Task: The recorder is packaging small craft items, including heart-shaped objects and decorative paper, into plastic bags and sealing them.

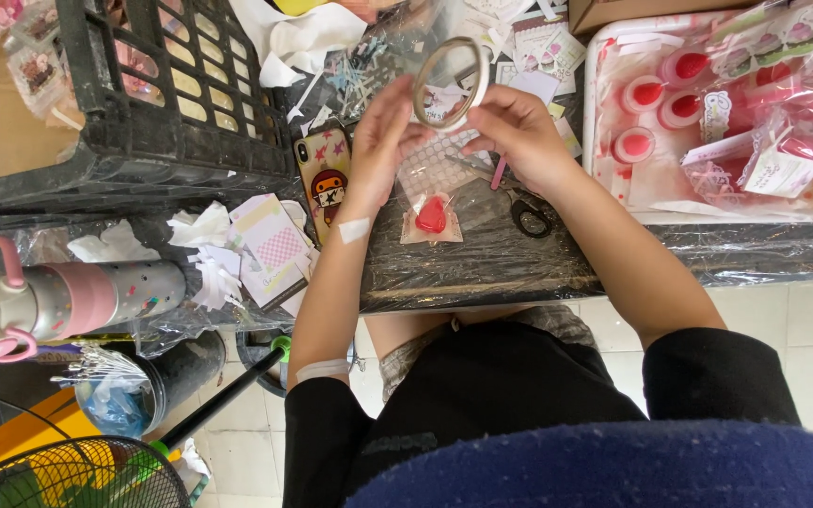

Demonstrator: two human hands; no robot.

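Note:
My left hand (383, 136) and my right hand (519, 127) are raised together above the plastic-covered table (482, 263), both gripping a thin roll of clear tape (451, 82) held upright between the fingertips. Below the hands lies a small red heart-shaped item in a clear wrapper (431, 216). A pair of scissors (522, 209) with black handles rests just right of it, under my right wrist. Small strips of tape stick to my left forearm.
A phone (324, 174) with a patterned case lies left of my hands. A black crate (157, 89) fills the far left. A white tray (613, 198) with packaged red items sits at right. Paper scraps (214, 263), a pink-and-silver bottle (58, 301) and a fan (68, 475) are lower left.

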